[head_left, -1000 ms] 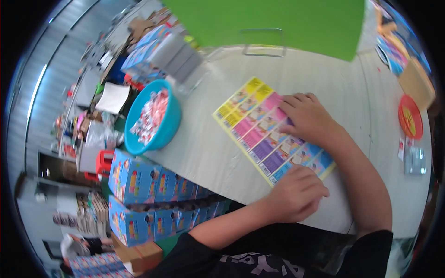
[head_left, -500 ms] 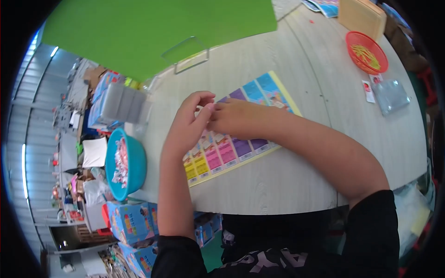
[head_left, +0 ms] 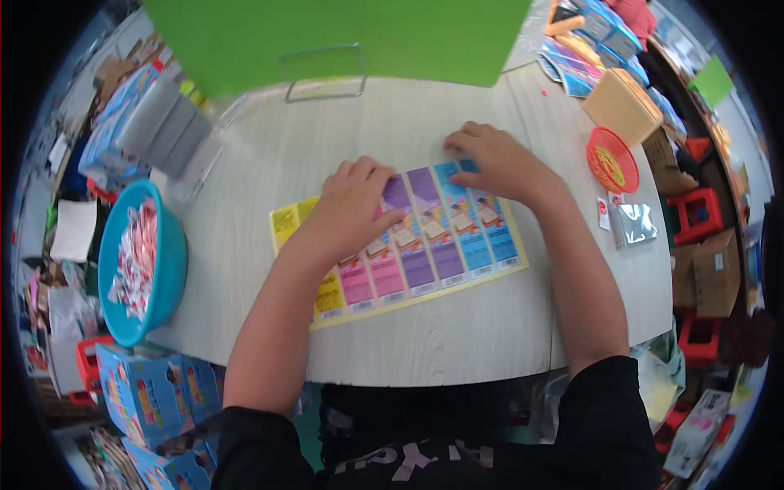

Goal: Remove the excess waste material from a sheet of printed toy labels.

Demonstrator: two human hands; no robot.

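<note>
A printed sheet of colored strips (head_left: pixel 416 282) in yellow, pink, purple and blue, edged in pale yellow, lies on the table in front of me. My left hand (head_left: pixel 351 208) rests over its left middle part, fingers stretched and thumb apart, hiding some of the strips. At the far right edge of the sheet is my right hand (head_left: pixel 502 167), its fingers apart and slightly smeared, with nothing seen in them. Both hands are open, and a gap separates them.
At the left stands a teal basin (head_left: pixel 167 282) of small wrapped packets. On the right are a red basket (head_left: pixel 600 167) with yellow pieces, a clear plastic pouch (head_left: pixel 635 226) and a tan box (head_left: pixel 621 106). A green board (head_left: pixel 425 41) with a wire stand (head_left: pixel 325 98) borders the back.
My hands, close together over the sheet before, have moved apart; the right has gone rightward to the sheet's far right edge. The whole view has turned to the right.
</note>
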